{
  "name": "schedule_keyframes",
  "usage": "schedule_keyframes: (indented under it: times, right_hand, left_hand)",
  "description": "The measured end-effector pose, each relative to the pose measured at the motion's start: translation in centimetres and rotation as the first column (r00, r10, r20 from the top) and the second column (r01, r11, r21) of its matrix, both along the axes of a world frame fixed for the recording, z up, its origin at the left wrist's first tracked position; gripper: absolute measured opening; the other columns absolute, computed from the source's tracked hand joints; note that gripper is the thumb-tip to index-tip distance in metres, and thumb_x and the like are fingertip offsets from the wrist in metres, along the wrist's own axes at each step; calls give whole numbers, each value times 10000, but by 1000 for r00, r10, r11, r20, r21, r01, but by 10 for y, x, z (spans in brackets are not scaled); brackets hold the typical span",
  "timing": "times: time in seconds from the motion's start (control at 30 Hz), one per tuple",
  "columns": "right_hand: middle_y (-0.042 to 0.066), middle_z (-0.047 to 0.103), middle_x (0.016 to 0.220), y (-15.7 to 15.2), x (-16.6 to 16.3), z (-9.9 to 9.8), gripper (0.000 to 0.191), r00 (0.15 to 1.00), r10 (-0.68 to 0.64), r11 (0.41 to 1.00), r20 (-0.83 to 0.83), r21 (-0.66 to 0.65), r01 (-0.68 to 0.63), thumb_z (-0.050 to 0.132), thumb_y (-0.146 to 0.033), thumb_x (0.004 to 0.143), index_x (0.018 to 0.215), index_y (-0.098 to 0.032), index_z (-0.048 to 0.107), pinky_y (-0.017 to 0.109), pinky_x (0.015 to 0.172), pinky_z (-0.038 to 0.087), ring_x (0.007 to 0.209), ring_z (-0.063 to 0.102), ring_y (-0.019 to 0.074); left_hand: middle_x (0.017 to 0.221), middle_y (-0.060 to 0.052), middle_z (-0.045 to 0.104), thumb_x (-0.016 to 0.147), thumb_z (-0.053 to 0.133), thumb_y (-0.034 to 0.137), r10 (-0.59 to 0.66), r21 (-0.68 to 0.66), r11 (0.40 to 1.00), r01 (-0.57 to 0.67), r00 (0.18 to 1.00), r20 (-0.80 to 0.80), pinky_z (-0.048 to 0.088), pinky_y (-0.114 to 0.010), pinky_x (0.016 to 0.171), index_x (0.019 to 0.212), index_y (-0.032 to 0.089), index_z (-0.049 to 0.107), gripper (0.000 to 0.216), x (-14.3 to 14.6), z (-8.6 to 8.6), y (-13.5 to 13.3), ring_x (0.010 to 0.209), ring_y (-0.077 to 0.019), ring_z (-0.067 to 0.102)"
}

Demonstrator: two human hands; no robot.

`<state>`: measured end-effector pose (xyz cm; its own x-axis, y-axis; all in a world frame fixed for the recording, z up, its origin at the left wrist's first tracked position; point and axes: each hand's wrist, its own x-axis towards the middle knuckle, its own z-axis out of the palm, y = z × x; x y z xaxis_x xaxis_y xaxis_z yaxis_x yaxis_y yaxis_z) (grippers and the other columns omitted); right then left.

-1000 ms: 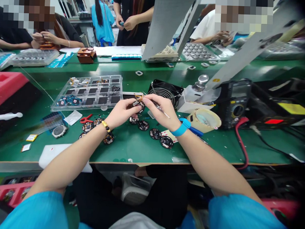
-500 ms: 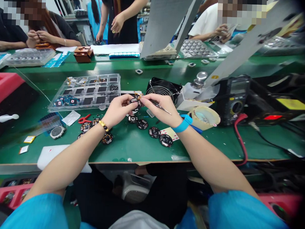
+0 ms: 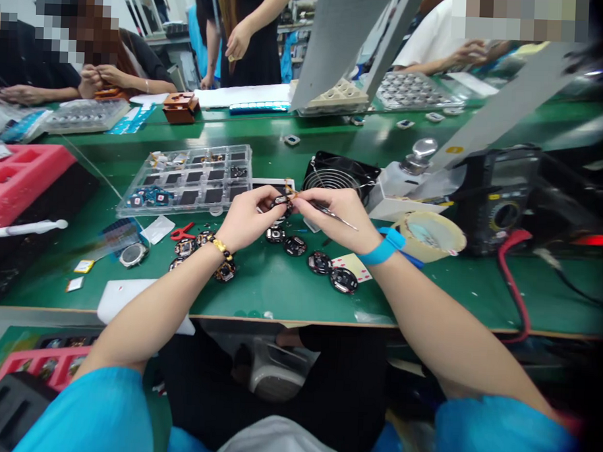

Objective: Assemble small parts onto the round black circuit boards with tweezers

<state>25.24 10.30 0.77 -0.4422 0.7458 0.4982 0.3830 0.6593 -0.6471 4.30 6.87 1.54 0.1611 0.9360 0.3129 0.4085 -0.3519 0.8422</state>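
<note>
My left hand (image 3: pixel 250 217) is closed on a small round black electronic module (image 3: pixel 281 201), held above the bench. Thumb and fingertips of my right hand (image 3: pixel 344 217) meet at the module's edge, by a thin orange flex strip (image 3: pixel 288 185). Metal tweezers (image 3: pixel 340 218) lie in that right hand, pointing back toward the wrist. Below the hands are more round modules, including one nearby (image 3: pixel 295 245) and a pair to the right (image 3: pixel 344 279). Several others (image 3: pixel 185 247) sit beside my left wrist, partly covered by it. The fingertips hide most of the held module.
A clear compartment box (image 3: pixel 184 179) stands behind my left hand. Behind my right are a fan (image 3: pixel 340 171), a dispenser bottle (image 3: pixel 407 177), a tape roll (image 3: pixel 432 234) and a multimeter (image 3: pixel 505 193). Red cutters (image 3: pixel 182 232) and a watch case (image 3: pixel 133 254) lie left. Co-workers sit opposite.
The whole view has swung a little left, so the bench things appear farther right. Both hands stay together at the module, with the tweezers still in my right hand.
</note>
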Motion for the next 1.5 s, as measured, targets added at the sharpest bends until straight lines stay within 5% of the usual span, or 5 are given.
schedule_keyframes:
  times: [0.43, 0.7, 1.23, 1.5]
  right_hand:
    - [29, 813, 932, -1, 1, 4, 329, 999, -13, 996, 42, -88, 16, 625, -503, 979, 877, -251, 809, 335, 716, 523, 814, 736, 229]
    - [38, 808, 871, 5, 1, -8, 331, 995, -74, 994, 73, -71, 79, 653, -538, 938, 936, -246, 810, 324, 548, 451, 650, 686, 213]
    - [25, 787, 798, -2, -10, -9, 180, 994, -104, 992, 23, 74, 102, 649, -323, 900, 909, -218, 795, 305, 635, 438, 677, 688, 195]
    - [11, 752, 741, -3, -14, -7, 170, 991, -88, 996, -98, 25, 91, 643, -269, 860, 846, -177, 785, 267, 649, 428, 665, 648, 153]
  left_hand:
    - [758, -1, 663, 867, 671, 240, -14, 38, 999, 16, 999, -53, 409, -233, 658, 853, 154, 685, 88, -5, 2, 3, 673, -117, 535]
    - [716, 28, 631, 884, 661, 276, -13, 20, 1000, 14, 998, -63, 406, -236, 645, 870, 166, 678, 112, -6, -3, 4, 652, -110, 543]
    - [716, 24, 634, 866, 653, 256, 47, 43, 998, -45, 998, -49, 412, -215, 618, 834, 172, 638, 91, 4, -10, 1, 633, -101, 539]
    - [707, 23, 614, 859, 666, 284, 56, 55, 997, -52, 996, -75, 431, -222, 608, 815, 184, 626, 117, 4, -7, 2, 623, -110, 544]
